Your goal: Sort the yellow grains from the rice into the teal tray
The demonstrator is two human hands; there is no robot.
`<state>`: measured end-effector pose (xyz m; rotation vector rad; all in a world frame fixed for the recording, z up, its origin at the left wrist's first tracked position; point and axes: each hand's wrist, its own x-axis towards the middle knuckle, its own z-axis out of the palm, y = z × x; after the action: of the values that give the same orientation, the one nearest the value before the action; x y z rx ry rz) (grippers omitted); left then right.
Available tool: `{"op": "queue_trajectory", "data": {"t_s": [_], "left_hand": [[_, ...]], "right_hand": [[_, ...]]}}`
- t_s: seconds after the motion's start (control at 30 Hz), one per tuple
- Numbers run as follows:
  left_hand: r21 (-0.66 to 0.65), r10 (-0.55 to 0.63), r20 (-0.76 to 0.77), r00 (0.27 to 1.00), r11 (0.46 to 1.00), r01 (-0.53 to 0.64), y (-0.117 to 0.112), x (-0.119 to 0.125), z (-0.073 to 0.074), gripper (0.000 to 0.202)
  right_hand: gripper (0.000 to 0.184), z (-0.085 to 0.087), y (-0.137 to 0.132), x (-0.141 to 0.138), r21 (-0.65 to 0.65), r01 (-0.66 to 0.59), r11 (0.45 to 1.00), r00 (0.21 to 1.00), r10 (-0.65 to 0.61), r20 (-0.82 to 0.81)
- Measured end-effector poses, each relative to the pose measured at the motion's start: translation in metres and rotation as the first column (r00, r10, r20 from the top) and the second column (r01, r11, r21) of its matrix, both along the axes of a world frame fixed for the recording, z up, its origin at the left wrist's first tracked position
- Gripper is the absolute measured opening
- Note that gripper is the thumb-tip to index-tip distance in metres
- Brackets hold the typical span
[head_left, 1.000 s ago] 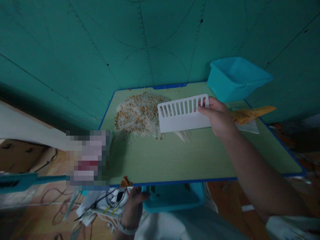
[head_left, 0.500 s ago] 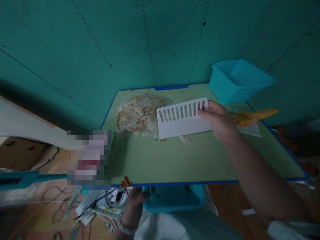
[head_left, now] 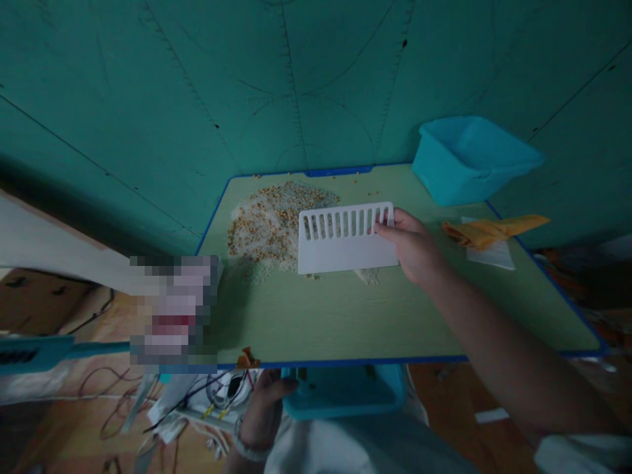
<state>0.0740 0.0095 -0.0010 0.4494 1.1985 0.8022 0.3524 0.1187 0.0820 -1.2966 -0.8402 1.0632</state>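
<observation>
A white, flat, rectangular plate (head_left: 345, 255) with a row of slots along one long edge is gripped at its right end by the right hand (head_left: 415, 249). The thumb is laid across the near face; fingers are partly visible through the end slots. The plate is positioned over the middle of the pale green, blue-edged desk (head_left: 316, 322). Part of a broad heap of white grains and round yellow-brown beans (head_left: 261, 230) is covered from view by its left end. Whether the desk is touched by the plate cannot be told.

A shallow turquoise tray (head_left: 340, 390) is gripped at its left rim by the left hand (head_left: 266, 403), just below the front edge of the desk. A pale beaded bracelet (head_left: 247, 449) is worn on the left wrist.

A deep turquoise bin (head_left: 447, 181) is placed at the far right corner of the desk. Nearer, a translucent sheet (head_left: 494, 255) is partly covered by a crumpled orange cloth (head_left: 494, 230).
</observation>
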Motion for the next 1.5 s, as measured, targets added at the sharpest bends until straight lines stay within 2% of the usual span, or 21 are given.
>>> {"op": "queue_trajectory", "data": {"t_s": [0.13, 0.4, 0.63, 1.17, 1.5], "left_hand": [[0.011, -0.057, 0.01, 0.998, 0.998, 0.057, -0.001, 0.0, -0.001, 0.025], [0.023, -0.075, 0.0, 0.997, 0.997, 0.075, 0.001, 0.002, 0.002, 0.023], [0.039, -0.107, -0.007, 0.994, 0.993, 0.107, -0.002, -0.001, 0.0, 0.019], [0.04, -0.113, 0.024, 0.993, 0.993, 0.112, -0.002, 0.002, 0.003, 0.023], [0.048, -0.112, 0.005, 0.994, 0.993, 0.111, -0.004, -0.002, -0.005, 0.022]], "right_hand": [[0.02, -0.003, 0.002, 0.001, 0.01, 0.023, 1.0, 1.0, -0.023, -0.011], [0.021, -0.007, 0.006, 0.007, 0.001, 0.03, 1.0, 0.999, -0.03, 0.026], [0.017, -0.006, 0.005, 0.002, 0.011, 0.029, 1.0, 0.999, -0.029, -0.018], [0.017, -0.005, 0.001, -0.002, -0.027, -0.036, 0.999, 0.999, 0.035, -0.024], [0.023, -0.001, -0.003, -0.008, -0.066, -0.116, 0.991, 0.993, 0.114, -0.035]]}}
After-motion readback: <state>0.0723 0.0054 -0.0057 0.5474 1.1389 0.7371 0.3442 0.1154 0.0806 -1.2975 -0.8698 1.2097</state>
